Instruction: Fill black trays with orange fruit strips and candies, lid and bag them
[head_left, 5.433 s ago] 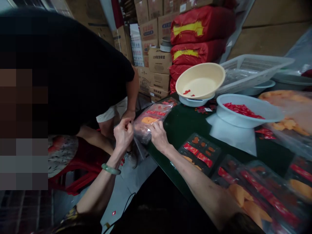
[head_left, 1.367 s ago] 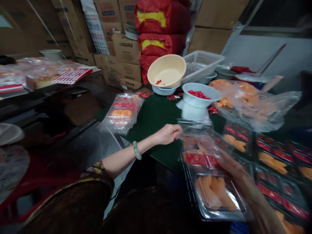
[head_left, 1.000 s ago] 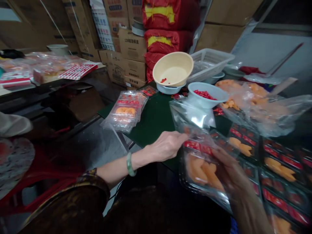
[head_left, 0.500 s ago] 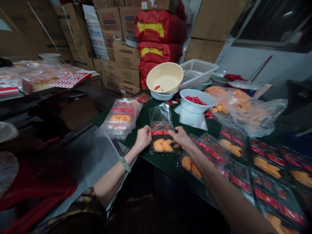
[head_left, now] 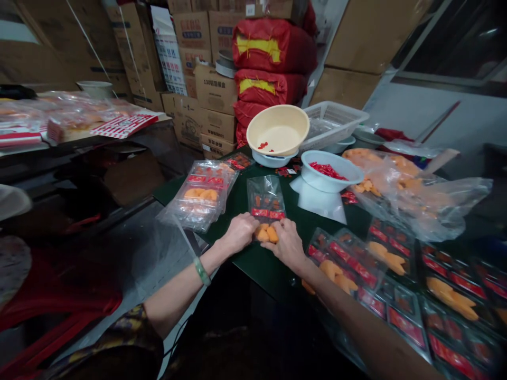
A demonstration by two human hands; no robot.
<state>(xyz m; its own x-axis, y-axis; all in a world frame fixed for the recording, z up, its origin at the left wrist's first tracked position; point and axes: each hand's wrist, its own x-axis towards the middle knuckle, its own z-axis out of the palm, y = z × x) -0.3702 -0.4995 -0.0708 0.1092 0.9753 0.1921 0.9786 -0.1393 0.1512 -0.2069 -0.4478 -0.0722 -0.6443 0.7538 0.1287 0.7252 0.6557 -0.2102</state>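
Note:
In the middle of the dark green table lies a clear plastic tray [head_left: 269, 214] with red packets, small dark red pieces and curved orange pieces [head_left: 266, 233]. A clear bag [head_left: 264, 186] stretches beyond its far end and seems to cover much of it. My left hand [head_left: 242, 232] is closed at the near left corner, fingers curled on the tray or bag edge. On the near right side my right hand [head_left: 288, 244] grips the tray, thumb by the orange pieces. My fingers hide both near corners.
Bagged trays [head_left: 200, 195] are stacked left; several filled trays [head_left: 386, 250] lie right. A white bowl of red packets [head_left: 330, 174], a cream basin [head_left: 277, 129], a white basket [head_left: 336, 121] and a bag of orange pieces [head_left: 415, 184] stand behind. Cartons [head_left: 216, 92] rise beyond.
Both hands have moved to the tray's near end, and the tray's far part now lies further up inside the bag, which is flatter. The view has shifted slightly.

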